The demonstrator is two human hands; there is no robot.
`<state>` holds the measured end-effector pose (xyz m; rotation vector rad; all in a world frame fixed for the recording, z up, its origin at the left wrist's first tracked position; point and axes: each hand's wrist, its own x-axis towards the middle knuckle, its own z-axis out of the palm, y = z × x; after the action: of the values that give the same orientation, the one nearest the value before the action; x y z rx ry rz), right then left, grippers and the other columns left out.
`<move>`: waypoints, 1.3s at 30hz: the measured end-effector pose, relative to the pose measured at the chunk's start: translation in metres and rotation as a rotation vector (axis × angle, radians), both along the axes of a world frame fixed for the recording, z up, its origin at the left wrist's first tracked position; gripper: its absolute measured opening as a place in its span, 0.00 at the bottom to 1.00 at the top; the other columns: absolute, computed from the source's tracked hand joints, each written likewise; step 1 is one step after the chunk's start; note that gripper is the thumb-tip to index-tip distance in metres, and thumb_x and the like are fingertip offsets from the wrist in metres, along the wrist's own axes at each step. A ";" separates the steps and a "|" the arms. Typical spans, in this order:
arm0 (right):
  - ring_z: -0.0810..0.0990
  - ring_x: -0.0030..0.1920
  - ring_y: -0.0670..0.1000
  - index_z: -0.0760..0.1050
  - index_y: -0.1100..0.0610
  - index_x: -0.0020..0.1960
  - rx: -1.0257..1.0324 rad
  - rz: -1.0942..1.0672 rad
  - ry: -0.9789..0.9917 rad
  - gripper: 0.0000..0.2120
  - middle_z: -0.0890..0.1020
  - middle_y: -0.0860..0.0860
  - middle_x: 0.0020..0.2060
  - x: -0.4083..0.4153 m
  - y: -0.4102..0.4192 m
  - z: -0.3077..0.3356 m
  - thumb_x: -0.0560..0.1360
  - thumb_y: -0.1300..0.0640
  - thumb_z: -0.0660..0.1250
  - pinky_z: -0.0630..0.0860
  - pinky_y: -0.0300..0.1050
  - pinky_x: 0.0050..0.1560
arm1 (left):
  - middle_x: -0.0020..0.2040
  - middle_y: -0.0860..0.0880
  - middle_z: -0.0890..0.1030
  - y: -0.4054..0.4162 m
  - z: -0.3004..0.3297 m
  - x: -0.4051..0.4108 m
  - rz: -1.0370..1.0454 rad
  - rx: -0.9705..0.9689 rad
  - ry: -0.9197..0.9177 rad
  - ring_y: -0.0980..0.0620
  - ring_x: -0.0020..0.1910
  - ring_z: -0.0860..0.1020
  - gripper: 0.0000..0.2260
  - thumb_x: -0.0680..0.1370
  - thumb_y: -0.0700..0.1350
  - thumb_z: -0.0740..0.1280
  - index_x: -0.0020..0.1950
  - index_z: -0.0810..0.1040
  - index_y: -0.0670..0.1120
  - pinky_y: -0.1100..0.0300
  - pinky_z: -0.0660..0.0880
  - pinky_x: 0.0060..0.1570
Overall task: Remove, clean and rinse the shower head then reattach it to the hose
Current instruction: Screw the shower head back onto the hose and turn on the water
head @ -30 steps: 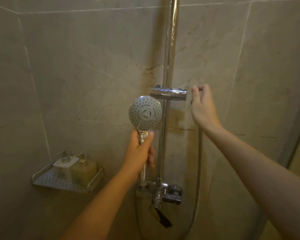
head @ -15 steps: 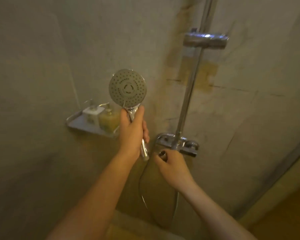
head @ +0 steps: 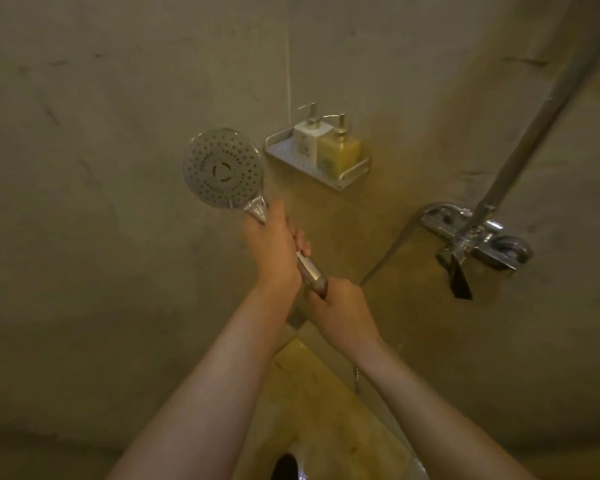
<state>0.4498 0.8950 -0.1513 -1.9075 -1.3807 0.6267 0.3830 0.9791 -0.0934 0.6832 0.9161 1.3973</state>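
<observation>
The round chrome shower head (head: 222, 168) faces me with its dotted spray plate, left of centre. My left hand (head: 274, 247) is wrapped around its chrome handle (head: 310, 270) just below the head. My right hand (head: 340, 306) grips the bottom end of the handle, where the hose joins it. The hose (head: 390, 254) runs from there up to the right toward the mixer tap (head: 478, 237); another stretch of it shows beside my right forearm.
A metal wall shelf (head: 343, 178) holds a white pump bottle (head: 307, 140) and a yellow pump bottle (head: 338, 150) right of the shower head. The chrome riser rail (head: 534, 126) rises from the tap at the right. Tiled walls surround me; the floor lies below.
My right hand left the tap area and closed on the bottom of the handle. The view swung left and down, with the shelf now right of the shower head.
</observation>
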 end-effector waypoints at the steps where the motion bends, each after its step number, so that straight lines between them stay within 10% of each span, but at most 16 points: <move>1: 0.69 0.30 0.53 0.65 0.55 0.29 -0.005 0.030 -0.006 0.16 0.71 0.48 0.25 -0.005 0.000 -0.002 0.74 0.58 0.63 0.62 0.48 0.30 | 0.27 0.49 0.62 -0.003 -0.001 -0.008 0.035 -0.004 -0.003 0.52 0.21 0.60 0.12 0.81 0.40 0.63 0.41 0.63 0.48 0.63 0.61 0.21; 7: 0.82 0.36 0.58 0.74 0.61 0.35 -0.055 0.134 0.007 0.14 0.83 0.56 0.33 -0.032 0.008 -0.003 0.71 0.52 0.58 0.77 0.54 0.36 | 0.26 0.49 0.61 -0.009 0.000 -0.040 0.093 -0.029 -0.050 0.52 0.19 0.59 0.13 0.81 0.40 0.64 0.42 0.61 0.48 0.64 0.58 0.21; 14: 0.60 0.22 0.46 0.64 0.52 0.31 -0.179 0.183 0.505 0.18 0.64 0.49 0.24 -0.035 0.003 0.018 0.77 0.58 0.64 0.57 0.40 0.25 | 0.19 0.52 0.59 0.005 0.014 -0.054 -0.441 0.072 -0.144 0.54 0.15 0.56 0.22 0.78 0.40 0.59 0.24 0.62 0.49 0.65 0.53 0.17; 25: 0.55 0.20 0.42 0.61 0.49 0.31 -0.335 0.313 1.150 0.21 0.58 0.46 0.23 -0.039 -0.022 0.021 0.79 0.57 0.64 0.48 0.34 0.20 | 0.21 0.49 0.62 0.011 0.001 -0.047 -1.054 0.097 -0.636 0.51 0.16 0.60 0.13 0.71 0.34 0.63 0.35 0.63 0.49 0.64 0.61 0.19; 30: 0.63 0.23 0.47 0.69 0.56 0.32 -0.043 0.002 0.610 0.14 0.67 0.52 0.25 -0.041 -0.026 0.020 0.76 0.56 0.65 0.59 0.43 0.27 | 0.35 0.44 0.75 0.005 0.019 -0.032 -0.875 0.131 -0.050 0.47 0.32 0.75 0.04 0.71 0.43 0.68 0.40 0.73 0.45 0.54 0.77 0.37; 33: 0.61 0.26 0.44 0.61 0.52 0.30 0.107 -0.143 0.391 0.19 0.64 0.46 0.25 -0.032 -0.022 0.021 0.76 0.58 0.65 0.58 0.46 0.30 | 0.41 0.45 0.80 -0.002 0.025 -0.022 -0.607 0.160 0.299 0.49 0.36 0.81 0.17 0.71 0.50 0.78 0.52 0.77 0.44 0.51 0.81 0.42; 39: 0.63 0.28 0.48 0.66 0.56 0.31 0.090 -0.199 0.137 0.15 0.70 0.47 0.25 -0.025 -0.021 0.014 0.75 0.55 0.63 0.63 0.47 0.30 | 0.39 0.47 0.77 -0.020 0.023 -0.003 -0.306 0.056 0.269 0.51 0.34 0.77 0.19 0.72 0.51 0.78 0.53 0.75 0.43 0.55 0.78 0.37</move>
<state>0.4249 0.8737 -0.1372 -1.8643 -1.0997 0.5761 0.3805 0.9588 -0.0700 1.0274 0.9378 1.0781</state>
